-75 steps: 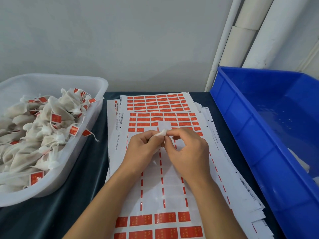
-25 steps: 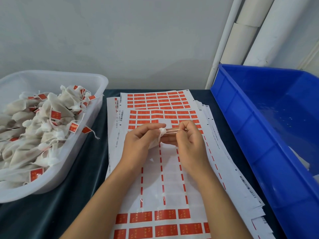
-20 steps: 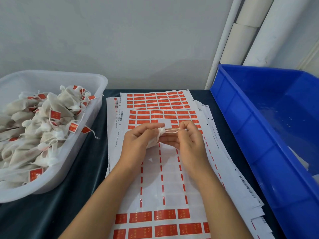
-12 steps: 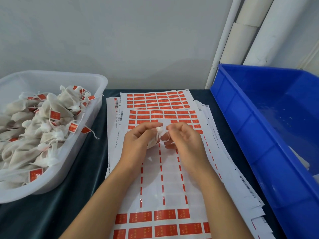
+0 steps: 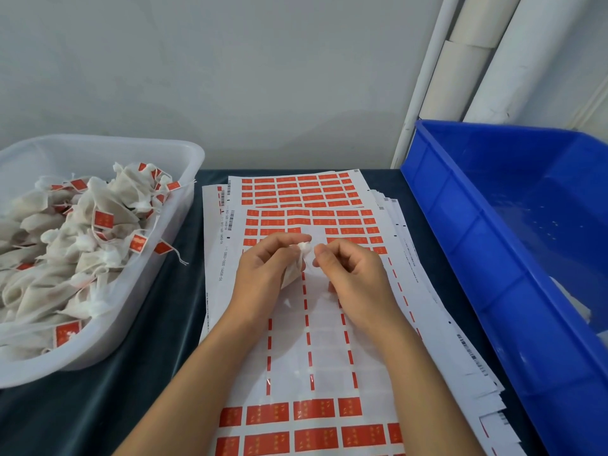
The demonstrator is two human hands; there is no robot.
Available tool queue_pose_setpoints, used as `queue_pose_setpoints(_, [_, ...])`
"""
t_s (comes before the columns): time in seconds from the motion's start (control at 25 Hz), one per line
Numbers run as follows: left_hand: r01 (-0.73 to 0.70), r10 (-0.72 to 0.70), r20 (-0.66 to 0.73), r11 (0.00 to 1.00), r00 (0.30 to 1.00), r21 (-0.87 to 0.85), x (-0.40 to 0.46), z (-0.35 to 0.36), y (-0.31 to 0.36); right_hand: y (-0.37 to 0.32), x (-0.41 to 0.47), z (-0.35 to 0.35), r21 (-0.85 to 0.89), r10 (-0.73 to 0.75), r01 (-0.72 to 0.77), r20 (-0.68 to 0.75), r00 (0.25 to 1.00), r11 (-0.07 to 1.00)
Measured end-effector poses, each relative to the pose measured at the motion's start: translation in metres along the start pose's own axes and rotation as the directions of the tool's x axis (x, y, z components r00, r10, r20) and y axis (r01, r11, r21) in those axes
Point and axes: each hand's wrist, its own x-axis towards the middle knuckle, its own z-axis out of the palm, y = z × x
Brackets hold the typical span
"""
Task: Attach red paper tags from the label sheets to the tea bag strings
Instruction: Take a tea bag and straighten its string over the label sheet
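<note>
Your left hand (image 5: 263,274) grips a white tea bag (image 5: 297,263) over the label sheets (image 5: 316,340), and your right hand (image 5: 353,274), fingers curled, pinches at its top; the string is too fine to see. Left on the desk (image 5: 171,311) sits a white tub (image 5: 158,271) of tagged tea bags, right a blue bin (image 5: 493,258). Beyond them, white pipes (image 5: 460,60) run up the wall.

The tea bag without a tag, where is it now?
In the head view, the tea bag is at the centre, gripped by the left hand above the label sheets, beside the right hand.
</note>
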Motion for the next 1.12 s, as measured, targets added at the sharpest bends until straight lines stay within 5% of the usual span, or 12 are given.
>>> queue_pose_setpoints(0.32, [-0.008,0.002,0.082,0.997,0.997,0.075,-0.002,0.004,0.004,-0.008,0.000,-0.002,0.283,0.113,-0.079,-0.107,0.988,0.956])
queue_pose_setpoints(0.52, [-0.058,0.044,0.141,0.994,0.989,0.095,-0.001,0.005,0.003,-0.011,0.000,-0.001,0.482,0.175,-0.142,-0.024,0.984,0.864])
queue_pose_setpoints(0.88, [-0.112,0.088,0.221,0.989,0.971,0.097,-0.001,0.006,-0.002,-0.009,0.004,-0.002,0.676,0.366,-0.160,-0.173,0.914,0.719])
queue_pose_setpoints(1.04, [-0.086,0.068,0.232,0.994,0.970,0.069,-0.002,0.003,0.001,-0.006,0.003,-0.002,0.609,0.282,-0.112,-0.191,0.940,0.785])
queue_pose_setpoints(1.12, [-0.091,0.074,0.216,0.993,0.973,0.069,-0.005,0.000,0.003,-0.002,0.001,-0.001,0.252,0.088,-0.022,-0.254,0.963,0.968])
